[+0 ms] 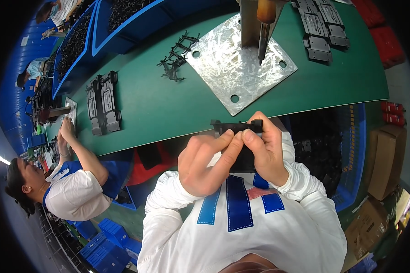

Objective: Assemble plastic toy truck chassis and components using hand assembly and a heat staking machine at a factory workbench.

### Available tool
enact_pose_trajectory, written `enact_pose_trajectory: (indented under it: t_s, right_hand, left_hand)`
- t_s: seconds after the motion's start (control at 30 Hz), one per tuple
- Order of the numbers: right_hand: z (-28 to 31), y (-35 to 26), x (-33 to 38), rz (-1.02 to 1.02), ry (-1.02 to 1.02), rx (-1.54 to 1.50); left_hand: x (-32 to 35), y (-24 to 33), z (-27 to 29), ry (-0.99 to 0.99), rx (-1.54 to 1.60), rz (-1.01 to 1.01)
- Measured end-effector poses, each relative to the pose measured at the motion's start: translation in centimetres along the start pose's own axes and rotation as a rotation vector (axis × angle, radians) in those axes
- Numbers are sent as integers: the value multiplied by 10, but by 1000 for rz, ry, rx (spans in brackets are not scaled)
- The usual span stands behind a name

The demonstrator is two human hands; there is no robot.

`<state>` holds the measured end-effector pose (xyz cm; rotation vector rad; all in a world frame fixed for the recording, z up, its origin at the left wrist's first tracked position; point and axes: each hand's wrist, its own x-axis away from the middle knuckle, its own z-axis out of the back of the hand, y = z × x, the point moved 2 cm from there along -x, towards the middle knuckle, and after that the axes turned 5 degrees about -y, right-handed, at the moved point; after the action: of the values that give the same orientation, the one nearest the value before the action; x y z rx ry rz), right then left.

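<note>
Hands are both up close to the chest, just off the near edge of the green table (168,109), w/ a black plastic part (238,136) pinched between them. Left hand (205,164) is curled tight, thumb and index pressing on the part's top edge, other fingers folded in. Right hand (268,148) wraps round the part from the right side, thumb on front, fingers behind, so it's grasping it too. Part looks flat-ish and rectangular w/ little tabs along the top, lower half mostly hidden by the hands. On the table further out there's a shiny square metal plate (234,68) w/ holes in its corners, and a tool w/ a wooden handle (264,25) hanging point-down over it. Just left of the plate sits a small heap of black plastic sprues (176,58). Stack of black frames (103,102) lies toward the left, another stack (321,27) at the far right corner. Co-worker in white w/ blue apron (73,182) sits on the left side, their hands at the table edge. Blue bin of black parts (346,150) is below the table on the right.
</note>
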<state>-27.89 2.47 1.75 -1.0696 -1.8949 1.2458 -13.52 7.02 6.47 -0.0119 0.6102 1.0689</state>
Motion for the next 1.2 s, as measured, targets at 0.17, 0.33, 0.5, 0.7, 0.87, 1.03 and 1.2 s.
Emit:
enact_pose_trajectory:
  t_s: [0.17,0.33,0.5,0.7,0.87,1.03,1.2]
  right_hand:
    - [3,5,3,14,18,26]
    - [4,3,5,52,34,39]
    - [5,4,6,18,51,-7]
    - [11,5,4,-15,22,-71]
    - [9,4,5,-10,8,-39]
    - [12,8,5,82,-44,-112]
    - [10,-1,3,129,-22,105]
  left_hand:
    - [2,3,2,-22,-2,-41]
    - [1,6,3,-2,-5,-83]
    - [1,8,2,19,-30,-103]
    - [-1,14,2,-9,-10,-79]
    - [-1,10,2,8,-2,-111]
    - [-2,11,1,-15,-4,-129]
    - [4,3,-5,15,60,-59]
